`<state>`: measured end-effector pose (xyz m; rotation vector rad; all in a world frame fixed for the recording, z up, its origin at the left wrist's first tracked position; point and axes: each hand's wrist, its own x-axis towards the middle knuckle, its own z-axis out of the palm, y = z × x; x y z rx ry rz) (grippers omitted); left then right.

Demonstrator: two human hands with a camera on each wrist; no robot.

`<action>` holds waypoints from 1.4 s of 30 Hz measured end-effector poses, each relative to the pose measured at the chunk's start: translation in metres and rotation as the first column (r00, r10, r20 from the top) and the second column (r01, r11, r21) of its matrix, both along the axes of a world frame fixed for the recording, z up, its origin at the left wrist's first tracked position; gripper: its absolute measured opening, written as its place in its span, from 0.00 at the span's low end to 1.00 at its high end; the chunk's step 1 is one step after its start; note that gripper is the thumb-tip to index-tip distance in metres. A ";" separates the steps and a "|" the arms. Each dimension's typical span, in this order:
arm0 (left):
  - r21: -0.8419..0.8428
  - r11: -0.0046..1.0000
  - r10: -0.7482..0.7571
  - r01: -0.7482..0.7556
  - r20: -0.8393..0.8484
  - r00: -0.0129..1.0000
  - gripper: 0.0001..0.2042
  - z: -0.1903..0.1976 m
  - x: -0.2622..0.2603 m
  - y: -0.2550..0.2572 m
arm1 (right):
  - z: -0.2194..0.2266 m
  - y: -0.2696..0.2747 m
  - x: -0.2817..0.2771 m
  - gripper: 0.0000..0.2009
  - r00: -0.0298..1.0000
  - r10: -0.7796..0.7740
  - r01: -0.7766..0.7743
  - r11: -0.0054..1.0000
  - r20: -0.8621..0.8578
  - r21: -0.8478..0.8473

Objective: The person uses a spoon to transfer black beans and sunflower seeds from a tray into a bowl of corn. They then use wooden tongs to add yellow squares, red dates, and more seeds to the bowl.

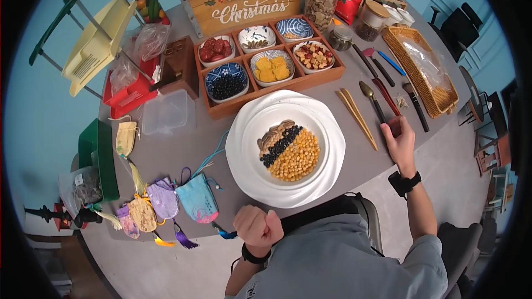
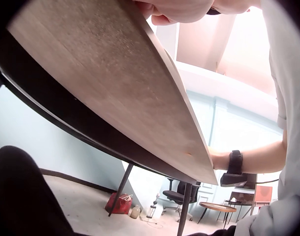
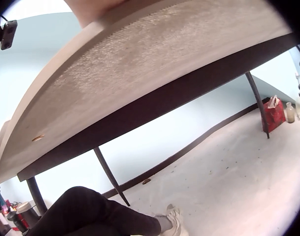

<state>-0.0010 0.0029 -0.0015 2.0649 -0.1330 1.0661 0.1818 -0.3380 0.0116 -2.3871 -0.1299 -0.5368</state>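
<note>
My left hand [image 1: 259, 227] rests at the table's front edge with fingers loosely curled, holding nothing. Close by on its left lies a turquoise drawstring pouch [image 1: 198, 199]. My right hand [image 1: 400, 139] lies at the right edge, fingers bent and holding nothing, near the handle ends of a spoon [image 1: 367, 89] and a red-handled tool [image 1: 389, 97]. Between the hands stands a wide-rimmed white bowl [image 1: 239, 149]. Yellow corn kernels [image 1: 296, 158], a band of black beans [image 1: 281, 147] and brown pieces [image 1: 270, 137] fill it in stripes. Both wrist views mostly show the table's underside [image 2: 110, 64].
Behind the bowl sits a divided wooden tray [image 1: 221, 112] with several small bowls of food. Wooden sticks [image 1: 356, 119], a brush [image 1: 415, 106] and a wicker basket [image 1: 443, 105] lie right. More pouches [image 1: 163, 198] and a clear plastic box [image 1: 169, 112] lie left.
</note>
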 end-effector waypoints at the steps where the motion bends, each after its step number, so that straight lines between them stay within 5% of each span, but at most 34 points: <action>1: -0.001 1.000 0.002 -0.002 -0.011 1.000 0.21 0.000 0.000 0.000 | -0.001 -0.001 0.000 0.14 1.000 -0.001 0.001 1.000 -0.005 0.000; 22: -0.096 0.995 0.029 -0.038 -0.093 0.995 0.22 0.006 0.001 -0.004 | -0.006 -0.008 -0.001 0.13 0.998 0.015 -0.014 1.000 -0.055 0.016; 42: -0.007 0.998 0.064 -0.065 -0.136 0.989 0.19 0.005 0.003 0.001 | -0.001 -0.004 -0.001 0.11 0.994 0.019 -0.013 0.998 -0.109 0.053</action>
